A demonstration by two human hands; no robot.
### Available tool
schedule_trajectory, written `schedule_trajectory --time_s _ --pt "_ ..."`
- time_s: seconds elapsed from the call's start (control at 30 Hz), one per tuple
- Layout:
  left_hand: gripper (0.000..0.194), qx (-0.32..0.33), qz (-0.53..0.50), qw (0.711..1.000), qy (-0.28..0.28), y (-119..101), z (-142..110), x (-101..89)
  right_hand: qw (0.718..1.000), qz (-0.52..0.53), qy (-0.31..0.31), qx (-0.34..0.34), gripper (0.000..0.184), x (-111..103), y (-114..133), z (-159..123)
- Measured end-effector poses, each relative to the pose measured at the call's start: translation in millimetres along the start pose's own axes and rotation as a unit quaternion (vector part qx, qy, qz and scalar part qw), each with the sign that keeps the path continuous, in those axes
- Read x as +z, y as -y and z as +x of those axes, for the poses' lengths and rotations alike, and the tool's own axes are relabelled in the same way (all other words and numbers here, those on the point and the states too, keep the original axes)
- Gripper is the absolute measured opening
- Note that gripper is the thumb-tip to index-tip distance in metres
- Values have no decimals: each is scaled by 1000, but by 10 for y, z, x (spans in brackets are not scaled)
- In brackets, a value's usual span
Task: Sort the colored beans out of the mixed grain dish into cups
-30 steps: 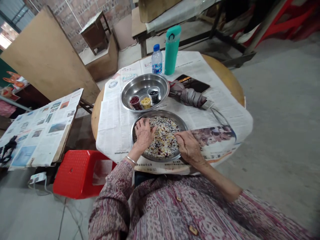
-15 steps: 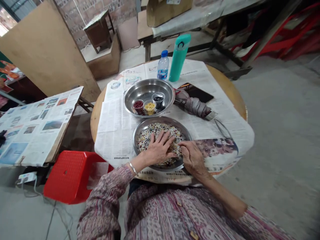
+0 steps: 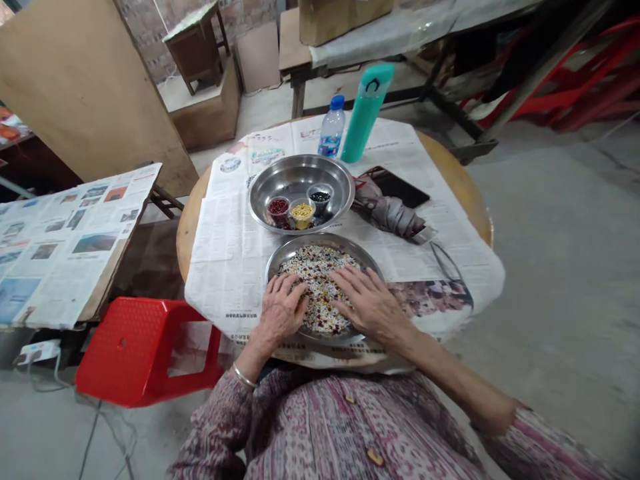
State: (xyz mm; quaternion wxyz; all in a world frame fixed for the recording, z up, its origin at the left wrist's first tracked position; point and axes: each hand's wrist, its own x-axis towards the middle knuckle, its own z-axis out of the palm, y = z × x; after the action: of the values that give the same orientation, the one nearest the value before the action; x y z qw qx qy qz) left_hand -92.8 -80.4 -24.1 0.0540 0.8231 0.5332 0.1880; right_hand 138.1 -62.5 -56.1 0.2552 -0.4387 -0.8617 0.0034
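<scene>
A round steel tray (image 3: 277, 258) in front of me holds a spread layer of mixed rice and beans (image 3: 323, 287), white with dark red, black and yellow bits. My left hand (image 3: 283, 310) rests at the tray's left rim, fingers bent a little but apart, holding nothing. Over the right side of the mix lies my right hand (image 3: 370, 303), its fingers spread and the tips touching the grains. Just behind stands a larger steel basin (image 3: 295, 175) with three small clear cups: red beans (image 3: 278, 208), yellow beans (image 3: 302, 212) and black beans (image 3: 320, 197).
Behind the basin stand a water bottle (image 3: 332, 127) and a teal flask (image 3: 367, 113). A folded grey umbrella (image 3: 393, 212) and a dark phone (image 3: 400, 187) lie to the right on the newspaper (image 3: 225, 267). A red stool (image 3: 130, 353) is at the lower left.
My left hand has drawn back from the middle of the mix to the left rim. My right hand has uncurled from the right rim and spread onto the grains.
</scene>
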Motion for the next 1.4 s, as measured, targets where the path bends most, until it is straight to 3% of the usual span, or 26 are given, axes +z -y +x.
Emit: schedule_trajectory --time_s 0.13,0.4,0.57,0.77,1.07,1.27,1.4 --pt "10 -16 -33 999 -22 -34 -10 -19 995 -7 63 -73 61 140 2 146" --pt "11 4 -70 990 -126 5 -96 72 996 -43 67 -34 67 416 -42 361" --pt "7 -24 -99 975 -199 58 -161 146 986 -6 92 -137 64 493 208 413" --pt "8 -79 -131 967 -206 82 -201 216 969 43 111 -218 59 436 317 423" --pt "12 -90 -172 958 -211 32 -190 184 984 160 2 -80 20 53 -37 738" --pt "14 -108 -155 965 -184 33 -187 185 987 136 -67 49 21 -129 -236 1410" --pt "13 -108 -156 965 -182 45 -190 190 993 53 -30 106 19 -92 -384 1938"
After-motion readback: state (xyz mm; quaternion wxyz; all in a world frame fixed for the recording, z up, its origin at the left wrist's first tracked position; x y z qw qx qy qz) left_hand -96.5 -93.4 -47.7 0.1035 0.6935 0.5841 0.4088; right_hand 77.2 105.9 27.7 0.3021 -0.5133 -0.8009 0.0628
